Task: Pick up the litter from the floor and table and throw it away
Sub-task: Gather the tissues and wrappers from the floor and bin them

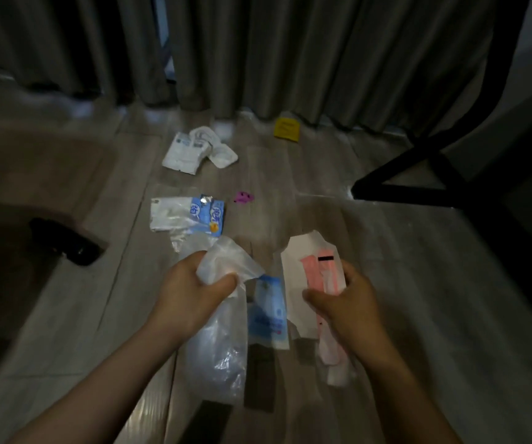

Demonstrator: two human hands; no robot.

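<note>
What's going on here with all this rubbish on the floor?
A person is gathering litter off the floor. Their left hand grips a clear plastic bag, and the right hand holds a white paper with pink strips. Lying ahead are a blue and white wrapper, white packets, a pink scrap and a yellow note.

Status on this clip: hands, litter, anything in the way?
Left hand grips clear plastic bag. Right hand holds pink-and-white paper. White wrappers on floor ahead, nothing blocking.
</note>
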